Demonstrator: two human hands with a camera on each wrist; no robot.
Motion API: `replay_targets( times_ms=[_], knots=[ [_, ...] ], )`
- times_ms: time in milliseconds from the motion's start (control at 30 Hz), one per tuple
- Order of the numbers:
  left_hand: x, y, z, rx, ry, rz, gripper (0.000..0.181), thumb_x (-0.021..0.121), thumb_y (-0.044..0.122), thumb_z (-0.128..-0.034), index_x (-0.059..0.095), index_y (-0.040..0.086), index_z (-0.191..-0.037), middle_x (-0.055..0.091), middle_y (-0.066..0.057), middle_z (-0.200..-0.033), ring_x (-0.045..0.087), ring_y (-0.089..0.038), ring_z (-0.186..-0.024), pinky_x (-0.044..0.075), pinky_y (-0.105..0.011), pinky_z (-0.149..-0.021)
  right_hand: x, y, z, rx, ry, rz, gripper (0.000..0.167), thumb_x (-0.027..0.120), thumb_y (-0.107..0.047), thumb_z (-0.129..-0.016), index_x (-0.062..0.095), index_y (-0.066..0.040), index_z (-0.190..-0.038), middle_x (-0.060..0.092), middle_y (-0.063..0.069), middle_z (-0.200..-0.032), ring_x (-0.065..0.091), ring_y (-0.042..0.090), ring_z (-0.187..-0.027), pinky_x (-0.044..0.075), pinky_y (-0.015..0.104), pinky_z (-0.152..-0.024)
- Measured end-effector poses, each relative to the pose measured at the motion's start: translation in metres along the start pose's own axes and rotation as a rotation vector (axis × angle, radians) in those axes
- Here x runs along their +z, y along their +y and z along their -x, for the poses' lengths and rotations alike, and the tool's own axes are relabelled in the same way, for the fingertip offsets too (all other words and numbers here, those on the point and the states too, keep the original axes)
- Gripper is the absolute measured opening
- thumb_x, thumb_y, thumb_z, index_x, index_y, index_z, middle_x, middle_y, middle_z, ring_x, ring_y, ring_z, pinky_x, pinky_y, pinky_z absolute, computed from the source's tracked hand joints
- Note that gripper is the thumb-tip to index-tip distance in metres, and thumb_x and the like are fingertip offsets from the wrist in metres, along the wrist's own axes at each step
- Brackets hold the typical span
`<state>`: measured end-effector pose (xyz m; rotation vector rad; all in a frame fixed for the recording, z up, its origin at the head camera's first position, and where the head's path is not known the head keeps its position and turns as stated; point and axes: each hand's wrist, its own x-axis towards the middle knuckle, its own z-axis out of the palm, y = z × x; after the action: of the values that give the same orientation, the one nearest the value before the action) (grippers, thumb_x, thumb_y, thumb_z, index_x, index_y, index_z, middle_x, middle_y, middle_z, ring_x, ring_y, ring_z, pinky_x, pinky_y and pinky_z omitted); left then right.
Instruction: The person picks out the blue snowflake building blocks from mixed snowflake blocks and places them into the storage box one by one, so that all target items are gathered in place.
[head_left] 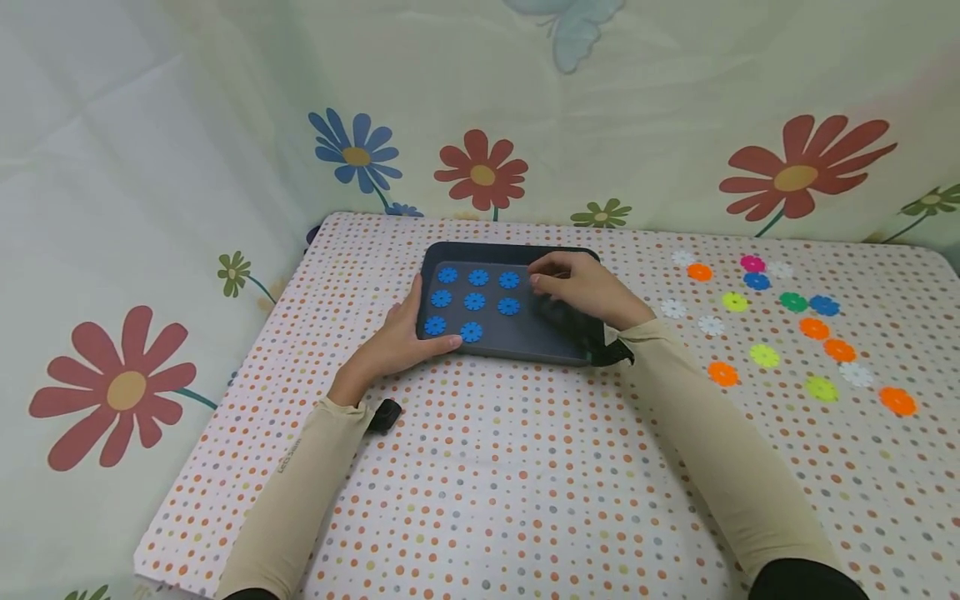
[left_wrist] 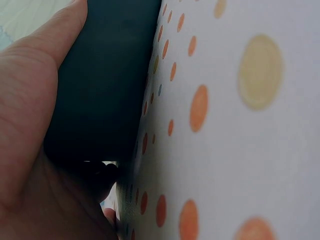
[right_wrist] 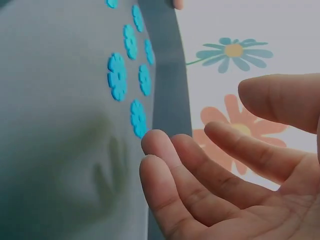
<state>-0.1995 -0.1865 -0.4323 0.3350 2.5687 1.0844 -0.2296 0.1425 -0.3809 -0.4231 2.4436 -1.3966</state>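
Observation:
A dark grey tray (head_left: 517,342) lies on the dotted table, with several blue notched flower-shaped discs (head_left: 474,302) set in columns on its left and middle part. My left hand (head_left: 401,337) holds the tray's left front corner, the thumb along the front side and the other fingers at the left side. In the left wrist view, the thumb lies against the dark tray wall (left_wrist: 107,85); the other fingertips are mostly hidden. Over the tray, near the upper right disc (head_left: 508,280), hovers my right hand (head_left: 577,283). Its fingers are loosely bent, with nothing between thumb and fingertips in the right wrist view.
Loose discs in white, orange (head_left: 723,373), yellow, green, pink and blue (head_left: 825,305) are scattered over the table's right side. A flower-printed cloth (head_left: 660,125) hangs behind the table. A small black device (head_left: 385,416) sits at the left wrist.

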Motion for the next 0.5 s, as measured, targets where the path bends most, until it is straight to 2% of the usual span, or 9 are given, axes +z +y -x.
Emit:
replay_targets(
  times_ms=[167, 300, 500],
  knots=[
    [0.003, -0.003, -0.002, 0.005, -0.002, 0.000, 0.133, 0.075, 0.071, -0.0880, -0.020, 0.027, -0.170, -0.008, -0.004, -0.179, -0.012, -0.041, -0.161, 0.010, -0.070, -0.123, -0.010, 0.003, 0.017, 0.025, 0.031, -0.051, 0.045, 0.060, -0.018, -0.112, 0.055, 0.004, -0.151, 0.060, 0.025, -0.145, 0.063, 0.037, -0.128, 0.049, 0.053, -0.107],
    [0.003, -0.003, -0.002, -0.007, -0.009, -0.008, 0.133, 0.074, 0.074, -0.0875, -0.022, 0.031, -0.169, -0.009, -0.003, -0.179, -0.013, -0.041, -0.161, 0.010, -0.072, -0.123, -0.022, 0.004, 0.032, 0.026, 0.082, -0.061, 0.048, 0.061, -0.023, -0.112, 0.054, 0.000, -0.154, 0.060, 0.023, -0.147, 0.062, 0.037, -0.129, 0.048, 0.053, -0.108],
    [0.001, -0.003, -0.002, 0.002, -0.005, -0.020, 0.134, 0.074, 0.075, -0.0876, -0.022, 0.029, -0.169, -0.010, -0.002, -0.179, -0.011, -0.042, -0.162, 0.010, -0.074, -0.121, -0.039, 0.010, 0.047, 0.023, 0.167, -0.055, 0.048, 0.062, -0.024, -0.112, 0.055, -0.002, -0.154, 0.060, 0.020, -0.149, 0.063, 0.038, -0.128, 0.049, 0.055, -0.108]
  ],
)
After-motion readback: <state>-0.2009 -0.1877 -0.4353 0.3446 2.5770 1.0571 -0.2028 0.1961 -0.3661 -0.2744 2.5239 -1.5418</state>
